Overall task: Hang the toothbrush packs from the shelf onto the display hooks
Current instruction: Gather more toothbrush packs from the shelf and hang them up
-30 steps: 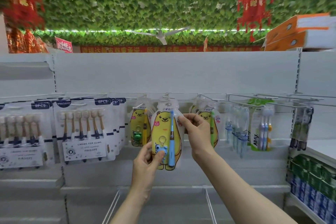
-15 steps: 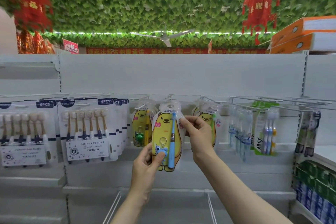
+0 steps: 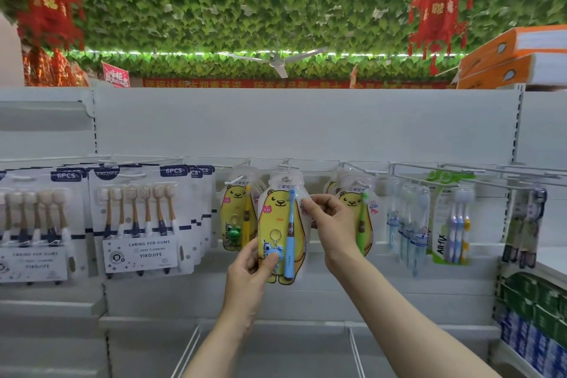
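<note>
With the left hand (image 3: 250, 270) pinching the bear toothbrush pack (image 3: 280, 224) low and the right hand (image 3: 333, 224) pinching its upper edge just under the display hook (image 3: 287, 163), the hang hole required square alignment before pushing back.

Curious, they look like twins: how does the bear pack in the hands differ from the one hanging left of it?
The held pack has a blue brush and blue charm; the hanging pack, a yellow brush and green frog. The left hand and right hand grip the held pack; the hanging pack hangs untouched. Both show a yellow bear.
</note>
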